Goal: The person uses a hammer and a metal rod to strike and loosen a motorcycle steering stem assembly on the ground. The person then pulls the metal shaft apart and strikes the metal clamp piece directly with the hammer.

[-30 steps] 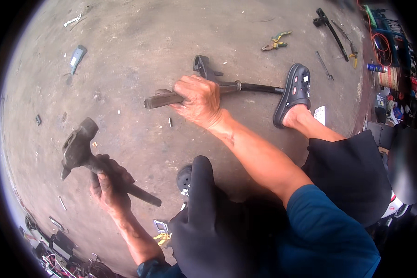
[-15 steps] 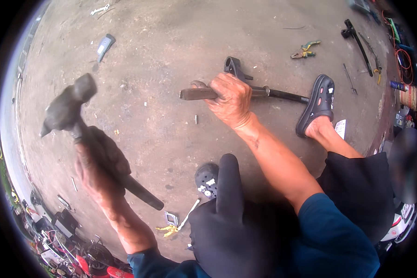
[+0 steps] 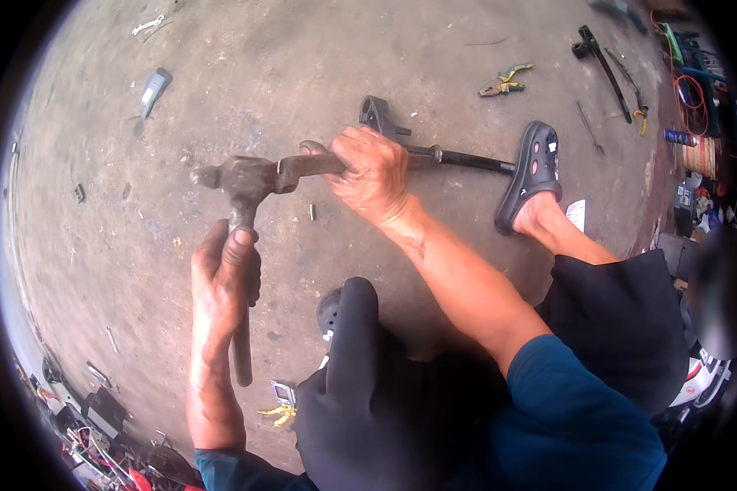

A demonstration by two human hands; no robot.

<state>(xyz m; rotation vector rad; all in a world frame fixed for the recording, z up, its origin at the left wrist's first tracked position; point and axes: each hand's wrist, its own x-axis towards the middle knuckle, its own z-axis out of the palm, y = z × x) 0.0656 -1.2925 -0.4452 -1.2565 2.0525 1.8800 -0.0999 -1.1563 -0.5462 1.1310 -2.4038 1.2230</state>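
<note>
Hammer [image 3: 250,176] has swung in rightward, now toward ten o'clock, left hand [image 3: 225,266] wrapped round its handle [image 3: 242,348]; right hand [image 3: 373,168] clamps the metal bar [image 3: 307,166] toward eleven o'clock, its end apparently against the hammer. Off-centre contact could glance onto nearby fingers [image 3: 354,146].

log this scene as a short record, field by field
left grip: closed around the handle of a hammer
right grip: closed around a flat metal bar
hammer position: head at the bar's left end, apparently touching
black tube: right end by the right clog
on floor: green-and-yellow pliers, silver wrench
</note>
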